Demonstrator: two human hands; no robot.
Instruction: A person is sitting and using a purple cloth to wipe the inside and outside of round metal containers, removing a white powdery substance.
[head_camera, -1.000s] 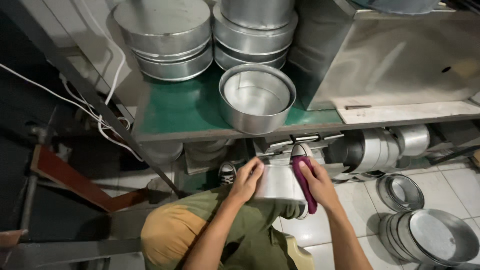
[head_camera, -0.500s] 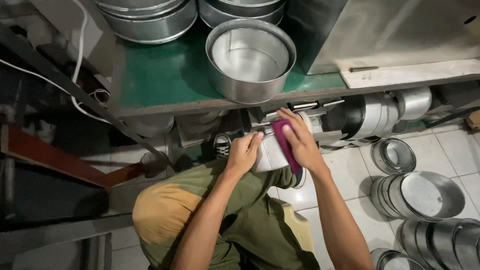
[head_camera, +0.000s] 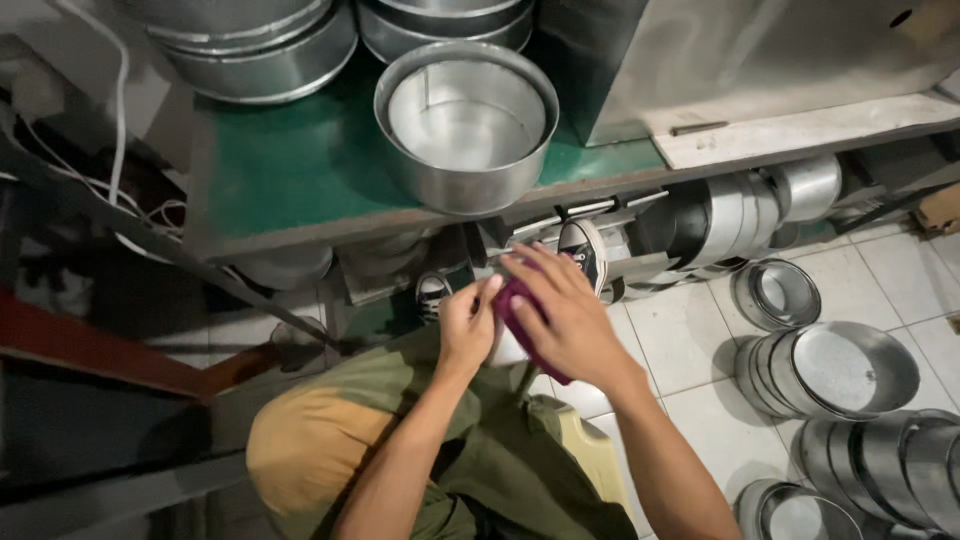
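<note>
Across the upper half of the view a green-topped workbench (head_camera: 300, 160) is seen, with a large sheet-metal box (head_camera: 760, 60) standing on its right part and stacked round pans (head_camera: 250, 40) at its back left. Near the front edge of the bench a round aluminium pan (head_camera: 467, 125) is set upright, open side up and empty. Below, on the tiled floor (head_camera: 690, 350) to the right, further pans are piled on their sides and flat (head_camera: 830, 375), and more are stowed lying under the bench (head_camera: 725, 215). Olive-green trousers (head_camera: 500, 470) are seen at the bottom centre, with two dark canvas shoes with white toe caps (head_camera: 585, 250) just under the bench edge. Between the knees and the bench a small pale metal piece (head_camera: 508, 345) is held, mostly hidden by both hands. The right hand (head_camera: 565, 315) is laid over it with fingers spread and pressed onto a purple cloth (head_camera: 520, 315), which is wrapped against the piece. The left hand (head_camera: 468, 325) is closed on the piece's left side, fingers curled together, thumb touching the cloth. White cables (head_camera: 120, 120) hang at the far left.
</note>
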